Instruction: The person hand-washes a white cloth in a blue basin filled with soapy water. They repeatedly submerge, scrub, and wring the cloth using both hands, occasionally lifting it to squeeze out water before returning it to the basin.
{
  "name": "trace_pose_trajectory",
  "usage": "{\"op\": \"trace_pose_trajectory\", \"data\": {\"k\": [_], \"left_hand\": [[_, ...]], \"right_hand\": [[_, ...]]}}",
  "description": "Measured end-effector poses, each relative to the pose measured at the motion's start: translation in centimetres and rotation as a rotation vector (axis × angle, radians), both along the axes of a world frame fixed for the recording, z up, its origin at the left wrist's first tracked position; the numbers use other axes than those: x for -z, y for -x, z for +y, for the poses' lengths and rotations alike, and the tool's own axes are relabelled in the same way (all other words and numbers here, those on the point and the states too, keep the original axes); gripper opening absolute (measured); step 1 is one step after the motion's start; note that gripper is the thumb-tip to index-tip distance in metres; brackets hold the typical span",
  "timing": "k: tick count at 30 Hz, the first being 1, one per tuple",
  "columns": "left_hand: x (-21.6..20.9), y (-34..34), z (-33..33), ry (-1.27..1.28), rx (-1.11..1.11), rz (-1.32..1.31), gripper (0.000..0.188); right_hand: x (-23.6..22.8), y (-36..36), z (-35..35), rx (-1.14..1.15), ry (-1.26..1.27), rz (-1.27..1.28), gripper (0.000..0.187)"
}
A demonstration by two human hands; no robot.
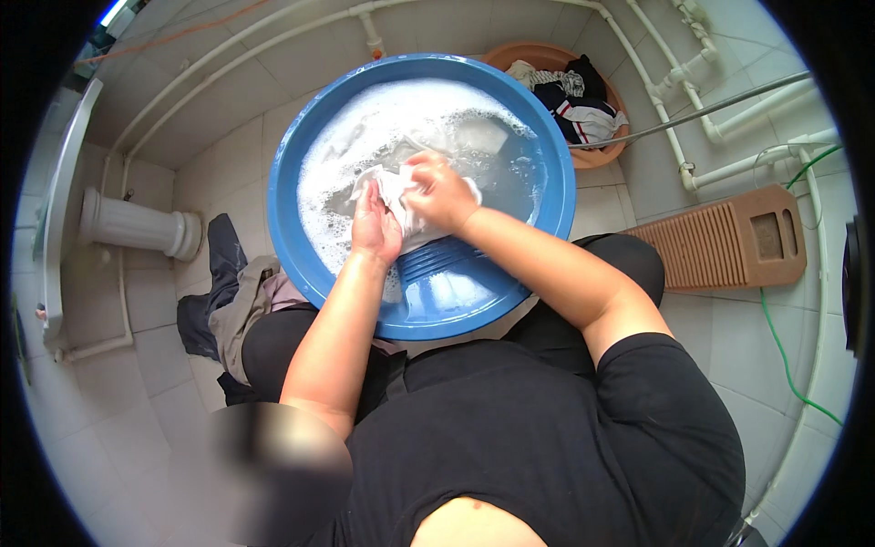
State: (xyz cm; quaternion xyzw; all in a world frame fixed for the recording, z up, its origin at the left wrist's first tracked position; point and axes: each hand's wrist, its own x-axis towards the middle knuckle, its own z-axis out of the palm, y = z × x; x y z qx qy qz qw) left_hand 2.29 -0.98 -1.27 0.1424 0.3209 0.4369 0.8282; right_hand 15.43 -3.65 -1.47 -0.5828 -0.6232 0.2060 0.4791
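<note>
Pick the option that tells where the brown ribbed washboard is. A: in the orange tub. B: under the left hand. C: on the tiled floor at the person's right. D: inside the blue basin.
C: the brown washboard lies on the tiled floor, outside the blue basin.

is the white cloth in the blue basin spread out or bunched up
Bunched up: the white cloth is gathered between the left hand and right hand, over the soapy water in the blue basin.
</note>
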Motion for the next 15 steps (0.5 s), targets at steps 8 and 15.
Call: {"op": "trace_pose_trajectory", "data": {"k": [8,15], "left_hand": [[0.3,1.4,-0.9,0.043,0.264,-0.082,0.050],[-1.3,-0.5,-1.9,0.164,0.207,0.024,0.040]], "right_hand": [[-5.3,6.1,-5.0,-0.473,-0.394,-0.173,0.020],[-1.5,1.6,-2.1,0.042,-0.069,-0.205,0.017]]}}
